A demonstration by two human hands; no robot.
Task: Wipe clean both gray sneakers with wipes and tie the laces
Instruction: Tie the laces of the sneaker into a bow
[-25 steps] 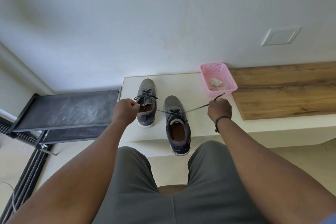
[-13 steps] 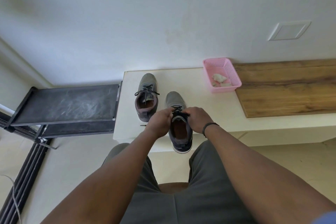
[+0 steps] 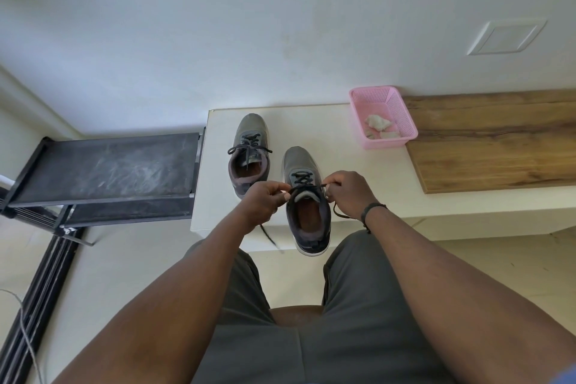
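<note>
- On the white bench (image 3: 311, 121) in front of you sit both gray sneakers: the far sneaker (image 3: 251, 146) to the left, already showing a bow, and the near sneaker (image 3: 307, 199) between your hands, heel toward you and hanging slightly over the bench edge.
- Your left hand (image 3: 265, 199) pinches one strand of the dark lace (image 3: 307, 188) at thumb and fingertips, and your right hand (image 3: 349, 193) pinches the other; the lace runs taut across the tongue between them.
- Keep that tension even on both sides, so the first crossing seats flat against the tongue and does not loosen while you form the loops.
- Pull outward and low rather than up, or the sneaker may tip off the edge; nudging it farther onto the bench first would be wise.
- Mind the loose tails: one trails below your left hand toward the bench edge, another curls under your right wrist by the wristband (image 3: 372, 209). Gather enough length before looping.
- Used wipes (image 3: 378, 125) lie in the pink basket (image 3: 405, 121), which suggests the wiping is finished, though I cannot confirm both shoes are clean.
- Whether the strands are already crossed is hidden behind your fingers, and the soles and outer sides cannot be seen.
</note>
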